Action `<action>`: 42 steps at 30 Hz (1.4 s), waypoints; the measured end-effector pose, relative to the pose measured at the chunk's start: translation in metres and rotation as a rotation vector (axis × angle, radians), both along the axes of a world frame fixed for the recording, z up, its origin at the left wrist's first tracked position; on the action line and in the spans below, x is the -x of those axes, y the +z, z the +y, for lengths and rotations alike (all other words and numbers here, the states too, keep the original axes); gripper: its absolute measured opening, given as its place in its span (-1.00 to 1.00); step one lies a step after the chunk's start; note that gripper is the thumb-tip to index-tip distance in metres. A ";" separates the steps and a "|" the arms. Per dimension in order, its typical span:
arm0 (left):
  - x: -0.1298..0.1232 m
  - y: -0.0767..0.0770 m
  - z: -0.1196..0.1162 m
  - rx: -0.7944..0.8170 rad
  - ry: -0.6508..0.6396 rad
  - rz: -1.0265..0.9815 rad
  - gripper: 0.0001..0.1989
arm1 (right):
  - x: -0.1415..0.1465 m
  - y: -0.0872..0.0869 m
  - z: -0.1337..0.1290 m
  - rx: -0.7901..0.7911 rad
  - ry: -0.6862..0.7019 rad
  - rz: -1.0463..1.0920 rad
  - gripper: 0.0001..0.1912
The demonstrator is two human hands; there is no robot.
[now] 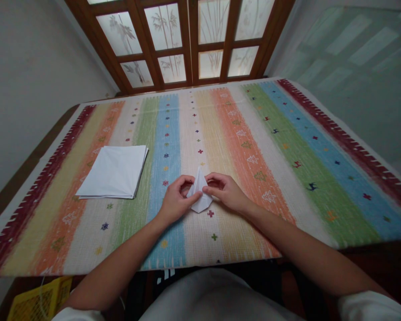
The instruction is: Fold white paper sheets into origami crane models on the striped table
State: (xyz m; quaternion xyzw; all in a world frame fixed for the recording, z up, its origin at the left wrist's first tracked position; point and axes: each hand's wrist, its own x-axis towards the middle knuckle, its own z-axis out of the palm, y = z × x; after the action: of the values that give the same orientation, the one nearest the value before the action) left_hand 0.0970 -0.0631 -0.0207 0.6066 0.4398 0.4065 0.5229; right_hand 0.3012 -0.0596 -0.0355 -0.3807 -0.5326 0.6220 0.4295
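Observation:
A small piece of white paper (199,206), folded into a narrow kite shape, is held between both hands over the middle of the table, its sharp tip pointing away from me. My left hand (177,196) pinches its left side, the thumb lying across the front of the folds. On the right edge, my right hand (227,191) grips with thumb and fingertips. The thumbs come close together near the centre of the paper. The undersides of the folds are hidden. To the left lies a stack of white square paper sheets (112,171), apart from both hands.
A striped, patterned tablecloth (200,129) covers the table. Beyond the far edge stand wooden doors (190,44) with frosted panes. Walls rise at left and right. A yellow plastic crate (36,298) sits below the table's near left corner.

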 end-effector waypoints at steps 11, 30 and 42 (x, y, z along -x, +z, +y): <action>0.000 0.002 0.004 -0.001 0.061 -0.092 -0.77 | -0.002 0.015 -0.006 -0.134 0.022 -0.138 -0.78; 0.002 0.000 0.007 0.039 0.107 -0.029 -0.58 | -0.004 0.005 0.002 0.054 -0.059 -0.116 -0.66; 0.009 -0.010 0.010 -0.174 -0.041 0.370 -0.68 | -0.015 -0.001 0.008 -0.356 -0.106 -0.559 -0.44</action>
State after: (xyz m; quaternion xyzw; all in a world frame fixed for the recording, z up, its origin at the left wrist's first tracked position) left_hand 0.0879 -0.0531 -0.0305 0.7228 0.4790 0.3137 0.3869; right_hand 0.3163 -0.0521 -0.0362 -0.4827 -0.7096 0.3675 0.3583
